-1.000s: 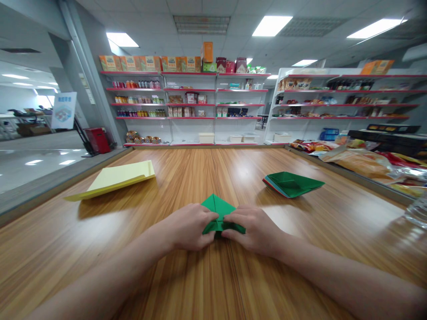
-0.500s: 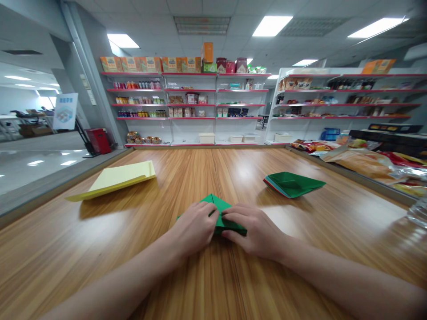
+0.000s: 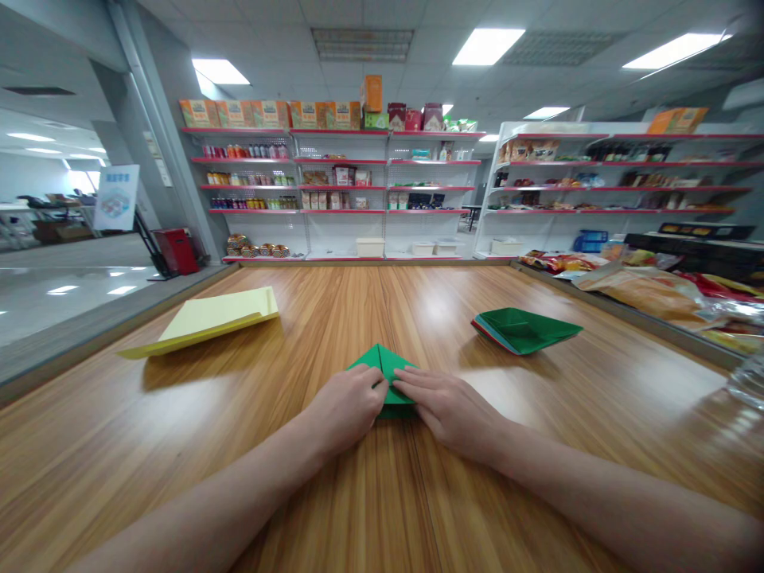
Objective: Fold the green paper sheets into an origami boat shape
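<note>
A folded sheet of green paper (image 3: 389,363) lies on the wooden table (image 3: 382,493) in front of me, its point facing away and a crease down the middle. My left hand (image 3: 349,402) is closed over its left side, fingers curled with the tips near the crease. On the right side, my right hand (image 3: 447,402) lies with straight fingers flat on the paper; its thumb is hidden. Both hands cover the outer corners. Farther right sits a stack of folded paper (image 3: 531,330), dark green on top with blue and red edges. At the left lies a folded yellow paper (image 3: 218,318).
Packaged snacks (image 3: 650,294) lie beyond the table's right rim, and a clear plastic object (image 3: 749,378) stands at the right edge. Shelves (image 3: 340,211) with boxes and bottles line the back. A sign (image 3: 116,199) and a red box (image 3: 176,251) stand at the left.
My left hand has curled its fingers over the green paper. My right fingers have straightened on it, and the right thumb has gone out of sight. The folded front edge looks flatter.
</note>
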`<state>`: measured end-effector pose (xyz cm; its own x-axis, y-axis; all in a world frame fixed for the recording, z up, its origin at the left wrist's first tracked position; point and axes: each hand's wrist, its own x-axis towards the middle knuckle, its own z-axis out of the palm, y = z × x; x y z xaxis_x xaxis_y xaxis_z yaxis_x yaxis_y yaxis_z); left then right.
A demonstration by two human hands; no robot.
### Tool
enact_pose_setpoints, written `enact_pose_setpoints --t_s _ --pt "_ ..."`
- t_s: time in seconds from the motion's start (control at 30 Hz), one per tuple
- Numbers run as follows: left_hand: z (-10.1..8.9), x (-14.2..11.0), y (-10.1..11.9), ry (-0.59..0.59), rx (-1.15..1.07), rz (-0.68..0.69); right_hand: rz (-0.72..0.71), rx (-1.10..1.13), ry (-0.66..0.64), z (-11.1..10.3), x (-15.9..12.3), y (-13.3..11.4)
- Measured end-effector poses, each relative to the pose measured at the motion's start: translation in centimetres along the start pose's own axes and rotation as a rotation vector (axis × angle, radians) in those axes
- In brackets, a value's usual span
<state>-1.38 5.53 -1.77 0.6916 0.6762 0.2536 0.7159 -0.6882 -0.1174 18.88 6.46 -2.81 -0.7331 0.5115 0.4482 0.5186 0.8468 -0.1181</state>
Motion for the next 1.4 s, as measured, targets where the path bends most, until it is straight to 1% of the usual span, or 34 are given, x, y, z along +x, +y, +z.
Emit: enact_pose_setpoints --t_s 0.07,0.23,0.3,0.57,0.77,1.0,1.23,1.4 --pt "0.2 0.0 -0.1 0.004 -0.012 -0.004 0.006 0.002 -0.014 0.0 0.0 0.0" --pt "0.5 -0.1 -0.7 0.112 -0.042 -0.098 0.031 -0.056 -0.024 0.2 -0.2 0.3" --pt "0.6 -0.1 -0.9 0.126 -0.028 -0.117 0.037 -0.094 -0.012 0.2 -0.3 0.5" --pt "0.5 0.0 -0.6 0.085 0.056 -0.057 0.039 -0.145 0.001 0.2 -0.2 0.5" --pt "0.6 -0.1 -0.5 0.031 0.036 -0.054 0.042 -0.128 -0.012 0.2 -0.2 0.4" --pt "0.7 -0.1 -0.6 0.011 0.021 -0.041 0.074 -0.077 -0.038 0.5 -0.4 0.6" --pt "0.9 0.1 -0.8 -0.063 -0.033 -0.041 0.127 -0.086 -0.14 0.8 -0.6 1.0" --pt "0.5 0.1 -1.1 -0.059 -0.123 -0.026 0.153 -0.101 -0.199 0.3 -0.5 0.9"
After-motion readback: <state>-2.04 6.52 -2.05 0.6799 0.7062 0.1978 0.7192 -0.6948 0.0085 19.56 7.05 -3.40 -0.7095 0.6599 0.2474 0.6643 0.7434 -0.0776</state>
